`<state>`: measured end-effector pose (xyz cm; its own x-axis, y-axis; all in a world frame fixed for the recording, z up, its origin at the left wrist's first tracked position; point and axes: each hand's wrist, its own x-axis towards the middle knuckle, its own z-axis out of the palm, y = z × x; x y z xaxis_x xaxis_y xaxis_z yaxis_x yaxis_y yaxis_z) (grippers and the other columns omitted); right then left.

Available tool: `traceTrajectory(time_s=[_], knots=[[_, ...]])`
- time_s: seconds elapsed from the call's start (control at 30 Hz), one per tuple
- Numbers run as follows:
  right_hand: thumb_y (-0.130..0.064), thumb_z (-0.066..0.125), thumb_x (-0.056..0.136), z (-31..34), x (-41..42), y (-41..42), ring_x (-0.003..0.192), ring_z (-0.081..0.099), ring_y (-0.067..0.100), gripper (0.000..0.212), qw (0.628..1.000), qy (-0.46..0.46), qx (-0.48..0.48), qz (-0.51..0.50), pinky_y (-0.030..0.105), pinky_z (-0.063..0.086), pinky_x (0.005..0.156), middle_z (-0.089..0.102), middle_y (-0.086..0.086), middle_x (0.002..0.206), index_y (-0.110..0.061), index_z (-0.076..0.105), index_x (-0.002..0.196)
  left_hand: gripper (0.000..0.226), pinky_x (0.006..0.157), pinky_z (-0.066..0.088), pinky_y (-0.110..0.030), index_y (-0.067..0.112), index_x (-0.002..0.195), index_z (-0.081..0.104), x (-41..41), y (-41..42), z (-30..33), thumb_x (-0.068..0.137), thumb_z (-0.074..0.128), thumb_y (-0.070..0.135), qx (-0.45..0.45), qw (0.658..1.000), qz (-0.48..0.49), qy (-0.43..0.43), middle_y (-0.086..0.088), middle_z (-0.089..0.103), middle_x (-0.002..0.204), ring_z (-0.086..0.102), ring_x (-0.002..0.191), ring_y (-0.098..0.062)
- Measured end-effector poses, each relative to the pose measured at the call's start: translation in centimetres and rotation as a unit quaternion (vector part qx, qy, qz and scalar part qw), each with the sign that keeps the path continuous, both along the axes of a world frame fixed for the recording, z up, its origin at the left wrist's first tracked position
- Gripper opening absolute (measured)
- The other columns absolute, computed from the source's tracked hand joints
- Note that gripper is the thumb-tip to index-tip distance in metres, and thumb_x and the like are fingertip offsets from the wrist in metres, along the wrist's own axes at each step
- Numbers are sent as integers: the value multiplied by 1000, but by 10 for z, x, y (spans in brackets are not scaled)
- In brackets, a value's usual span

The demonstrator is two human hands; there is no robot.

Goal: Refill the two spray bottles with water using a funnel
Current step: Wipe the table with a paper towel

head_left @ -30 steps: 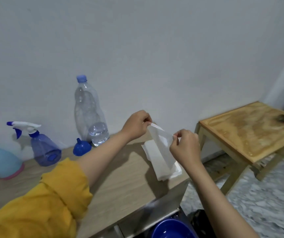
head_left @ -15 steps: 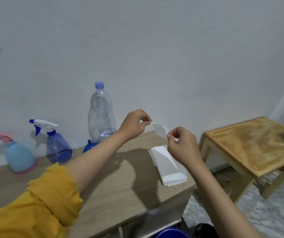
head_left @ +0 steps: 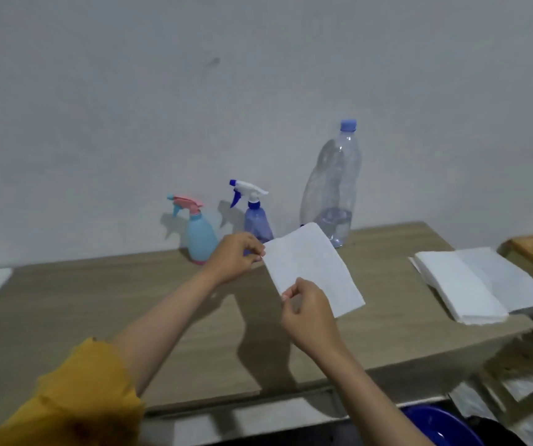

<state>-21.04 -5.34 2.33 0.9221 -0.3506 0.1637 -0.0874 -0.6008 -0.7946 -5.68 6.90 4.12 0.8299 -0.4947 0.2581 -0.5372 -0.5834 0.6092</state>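
Head view, wooden tabletop (head_left: 97, 304), grey wall (head_left: 194, 91)

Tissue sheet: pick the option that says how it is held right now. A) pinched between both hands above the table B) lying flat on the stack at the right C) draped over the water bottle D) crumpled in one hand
A: the left hand and right hand each pinch an edge of the tissue sheet, spread flat above the table.

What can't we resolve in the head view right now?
- Funnel: not visible; the held paper towel covers the spot beside the water bottle.
- Purple spray bottle: base hidden behind the left hand.
- Light blue spray bottle: opaque, fill level unreadable.
- Blue basin: cut off by the bottom edge.
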Motion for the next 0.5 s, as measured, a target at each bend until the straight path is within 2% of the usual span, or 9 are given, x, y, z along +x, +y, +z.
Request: traceTrajectory(time_s=[0.1, 0.23, 0.4, 0.5], knots=[[-13, 52, 78, -11, 11, 82, 80, 56, 19, 11, 1000, 18, -9, 7, 46, 45, 84, 60, -4, 79, -20, 51, 69, 11, 88, 49, -29, -2, 81, 75, 7, 86, -12, 74, 70, -7, 23, 1000, 12, 1, -14, 72, 95, 67, 91, -25], [-17, 53, 82, -25, 27, 184, 86, 57, 17, 11, 998, 49, -16, 38, 48, 42, 94, 62, -3, 84, -21, 53, 72, 12, 88, 47, -25, 1, 85, 75, 8, 192, -27, 77, 68, -6, 32, 998, 55, 17, -11, 72, 99, 66, 94, -22], [-18, 49, 81, -40, 47, 289, 92, 56, 22, 11, 991, 94, -46, 85, 43, 39, 91, 60, -1, 89, -18, 55, 72, 17, 84, 38, -13, 2, 91, 74, 14, 303, -46, 80, 63, -5, 58, 991, 102, 64, -6, 70, 108, 63, 98, -14], [-17, 49, 82, -44, 59, 342, 98, 54, 22, 11, 982, 133, -61, 115, 45, 33, 95, 59, 2, 94, -14, 59, 77, 18, 87, 39, -12, 3, 90, 75, 19, 360, -61, 79, 63, -5, 61, 986, 134, 78, -5, 70, 108, 62, 94, -11]])
